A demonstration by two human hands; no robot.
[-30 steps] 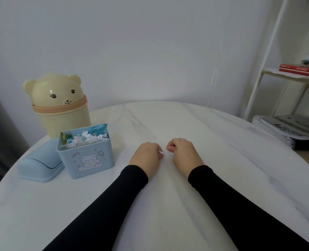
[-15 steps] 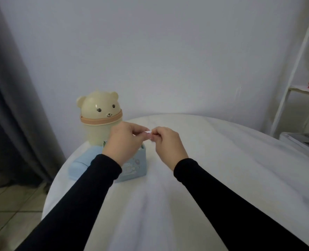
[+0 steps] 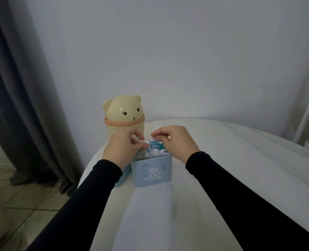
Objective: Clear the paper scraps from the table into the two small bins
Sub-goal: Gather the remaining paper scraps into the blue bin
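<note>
Both hands have moved from in front of the bins to just over the blue bin (image 3: 151, 171) since half a second ago. From the head view, the left hand (image 3: 122, 148) hovers at the bin's left rim, its fingers pinched on a small white scrap (image 3: 144, 142). The right hand (image 3: 175, 140) is over the right rim, thumb and forefinger pressed together; whether they hold anything I cannot tell. Scraps (image 3: 154, 151) and a blue wrapper fill the bin to the top. Behind it stands the bear bin (image 3: 123, 115), lid on. A tiny white fleck (image 3: 167, 185) lies on the table (image 3: 231, 178) by the blue bin's front right corner.
</note>
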